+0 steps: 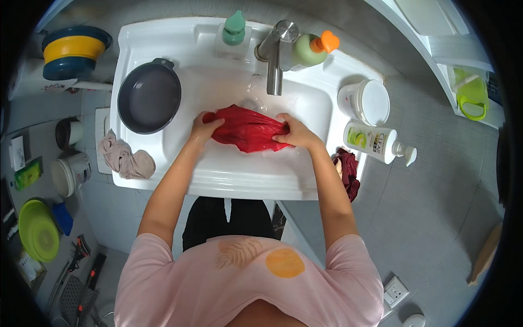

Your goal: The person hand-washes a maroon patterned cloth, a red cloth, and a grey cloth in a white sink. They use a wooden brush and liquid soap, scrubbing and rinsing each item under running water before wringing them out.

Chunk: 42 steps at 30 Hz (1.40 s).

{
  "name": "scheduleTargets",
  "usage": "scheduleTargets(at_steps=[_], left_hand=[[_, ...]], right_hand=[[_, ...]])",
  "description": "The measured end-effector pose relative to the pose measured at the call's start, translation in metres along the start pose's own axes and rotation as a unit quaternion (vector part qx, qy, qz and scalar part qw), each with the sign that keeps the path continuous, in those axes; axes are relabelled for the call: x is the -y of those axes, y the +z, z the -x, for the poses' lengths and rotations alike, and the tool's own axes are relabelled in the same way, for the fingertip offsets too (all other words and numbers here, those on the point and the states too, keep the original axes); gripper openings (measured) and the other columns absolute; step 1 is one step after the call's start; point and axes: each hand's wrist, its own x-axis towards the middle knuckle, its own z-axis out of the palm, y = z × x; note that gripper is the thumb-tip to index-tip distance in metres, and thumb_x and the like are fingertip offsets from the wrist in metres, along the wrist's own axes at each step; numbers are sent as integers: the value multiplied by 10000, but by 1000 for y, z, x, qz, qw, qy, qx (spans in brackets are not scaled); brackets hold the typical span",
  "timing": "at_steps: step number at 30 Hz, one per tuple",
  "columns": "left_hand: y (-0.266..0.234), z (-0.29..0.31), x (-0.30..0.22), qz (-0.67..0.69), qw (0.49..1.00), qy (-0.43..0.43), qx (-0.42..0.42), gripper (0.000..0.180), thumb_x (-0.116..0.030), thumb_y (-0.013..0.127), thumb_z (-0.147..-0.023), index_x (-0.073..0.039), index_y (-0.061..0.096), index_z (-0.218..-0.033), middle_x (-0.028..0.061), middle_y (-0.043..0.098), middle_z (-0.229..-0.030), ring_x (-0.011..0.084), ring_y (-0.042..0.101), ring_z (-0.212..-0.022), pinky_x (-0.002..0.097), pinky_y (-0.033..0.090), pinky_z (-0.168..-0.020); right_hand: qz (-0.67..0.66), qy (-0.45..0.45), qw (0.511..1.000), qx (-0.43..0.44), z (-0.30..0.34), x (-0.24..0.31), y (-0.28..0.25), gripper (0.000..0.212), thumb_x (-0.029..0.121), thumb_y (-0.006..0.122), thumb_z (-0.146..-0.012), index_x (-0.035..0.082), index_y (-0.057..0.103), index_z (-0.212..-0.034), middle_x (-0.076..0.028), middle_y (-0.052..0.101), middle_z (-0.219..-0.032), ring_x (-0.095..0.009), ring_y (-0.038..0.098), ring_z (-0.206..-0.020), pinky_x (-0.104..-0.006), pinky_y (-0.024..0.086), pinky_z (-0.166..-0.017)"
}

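Observation:
A wet red cloth [248, 129] is stretched between my two hands over the basin of a white sink [234, 188]. My left hand [206, 128] grips its left end, fingers closed on the fabric. On the opposite end my right hand [297, 132] is closed round a bunched edge. The cloth hangs in loose folds; whether it is a garment I cannot tell. Just beyond it are the drain [251, 103] and the metal faucet [276, 60], whose spout points toward me.
A grey basin [150, 97] and a beige cloth [126, 158] lie on the sink's left side. Behind stand a green pump bottle [234, 30] and an orange-topped bottle [310, 50]. Along the right are a white tub [365, 102], a white pump bottle [373, 143] and a maroon cloth [347, 171].

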Motion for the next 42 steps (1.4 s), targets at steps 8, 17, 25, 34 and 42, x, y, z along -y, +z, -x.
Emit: scheduleTargets(at_steps=[8, 17, 25, 34, 42], left_hand=[[-5, -80, 74, -425, 872, 211, -119, 389, -200, 700, -668, 0, 545, -962, 179, 577, -923, 336, 565, -830, 389, 468, -745], [-33, -78, 66, -348, 894, 173, -223, 181, -92, 629, -661, -3, 593, -815, 209, 597, -850, 376, 560, -811, 439, 445, -736], [-24, -59, 66, -371, 900, 157, -166, 347, -85, 590, -706, -15, 541, -1043, 190, 620, -901, 331, 588, -891, 399, 468, -762], [34, -58, 58, 386, 901, -119, 158, 236, -288, 550, -861, -79, 557, -970, 105, 591, -959, 274, 584, -860, 377, 508, -654], [73, -11, -6, 414, 899, -140, 12, 285, -308, 431, -912, -58, 532, -821, 88, 573, -793, 177, 532, -602, 278, 454, -519]], right_hand=[[409, -238, 867, -157, -97, -36, 102, 655, 266, 678, -685, 101, 399, -1255, -150, 424, -1237, -333, 371, -1186, -510, 311, -951], [326, -36, 925, -193, -70, -19, 54, 660, 160, 644, -699, 194, 350, -1289, -133, 370, -1290, -345, 347, -1193, -573, 350, -881], [387, -91, 890, -221, -90, -39, 98, 640, 158, 608, -709, 119, 365, -1299, -149, 418, -1213, -332, 401, -1119, -451, 412, -872], [-48, -334, 924, -182, -20, 67, 93, 426, 117, 616, -742, 27, 489, -1139, -181, 570, -977, -329, 588, -814, -364, 485, -716], [123, -392, 828, -382, -16, 85, 116, 161, 200, 583, -789, 52, 552, -845, -110, 586, -699, -327, 579, -619, -420, 473, -572]])
